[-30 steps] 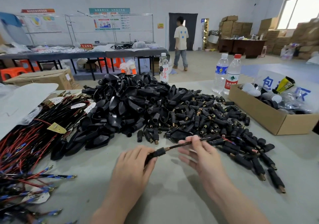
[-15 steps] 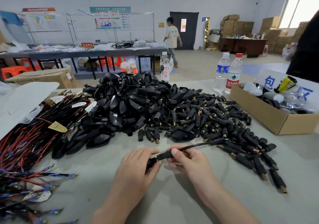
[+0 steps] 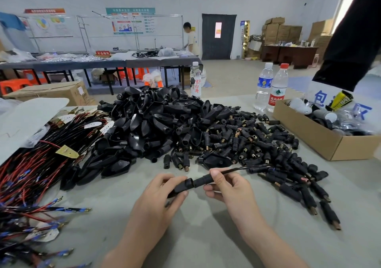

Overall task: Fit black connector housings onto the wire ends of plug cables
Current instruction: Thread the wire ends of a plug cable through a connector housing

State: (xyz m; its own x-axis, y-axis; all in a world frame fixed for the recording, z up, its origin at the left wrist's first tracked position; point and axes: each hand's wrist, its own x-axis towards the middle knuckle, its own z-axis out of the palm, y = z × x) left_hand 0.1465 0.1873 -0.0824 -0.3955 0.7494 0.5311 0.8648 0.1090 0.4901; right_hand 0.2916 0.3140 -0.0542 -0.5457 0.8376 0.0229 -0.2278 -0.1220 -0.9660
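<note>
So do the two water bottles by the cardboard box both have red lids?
No: the right bottle has a red lid, but the left bottle beside it has a white lid.

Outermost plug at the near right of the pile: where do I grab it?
Pinch the plug across its black sleeve from above: it lies flat with bare table on both sides. Probably avoid the narrower copper tip.
</note>
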